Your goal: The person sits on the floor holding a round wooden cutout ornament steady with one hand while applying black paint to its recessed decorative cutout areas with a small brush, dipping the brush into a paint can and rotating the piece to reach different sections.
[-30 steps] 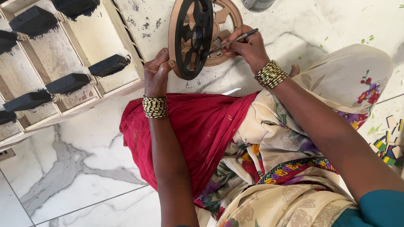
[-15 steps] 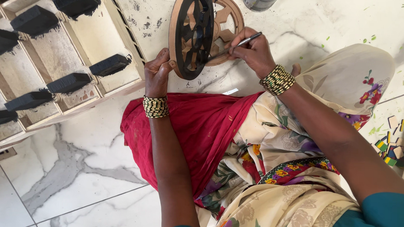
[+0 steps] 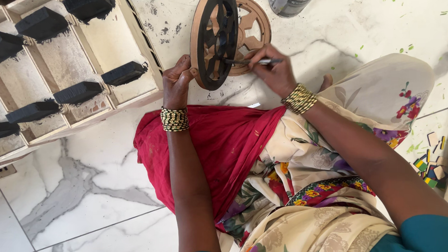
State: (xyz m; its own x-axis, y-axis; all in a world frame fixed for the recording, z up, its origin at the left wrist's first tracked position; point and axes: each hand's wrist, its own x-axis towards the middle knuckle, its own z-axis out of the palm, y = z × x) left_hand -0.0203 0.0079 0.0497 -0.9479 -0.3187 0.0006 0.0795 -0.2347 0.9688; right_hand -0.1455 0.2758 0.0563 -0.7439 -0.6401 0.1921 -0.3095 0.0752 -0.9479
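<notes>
Wheel (image 3: pixel 214 38): wooden disc with cut-out spokes, face coated black, rim bare wood; stood on edge on the marble floor (image 3: pixel 83 185) at upper centre of frame, plane running near to far.

Nearest the camera: patterned cream cloth and a red cloth (image 3: pixel 223 146) over the lap, lower centre.

Left hand (image 3: pixel 177 82): just left of the wheel, fingers closed around its lower rim, thumb up against the edge, holding the disc upright. Beaded bangles (image 3: pixel 174 119) at the wrist.

Right hand (image 3: pixel 273 73): just right of the wheel, fingers pinched on a thin brush (image 3: pixel 251 61). Brush long axis nearly level, pointing left from the fingers; tip reaching into the spoke openings at about hub height. Whether the tip touches wood cannot be told.

Key relation: wheel lies between the two hands, directly left of the brush fingers, at near-equal reach from both; left hand in contact, right hand apart, joined only by the brush.

Behind the wheel: second wheel (image 3: pixel 250 27), unpainted, lying flat on the floor. Farther, top edge: paint tin (image 3: pixel 288 1), partly cut off.

Left of frame: wooden rack (image 3: pixel 87 51) with compartments carrying black-painted blocks (image 3: pixel 78 92). Right edge: small coloured tiles (image 3: pixel 431 165) on the floor.
</notes>
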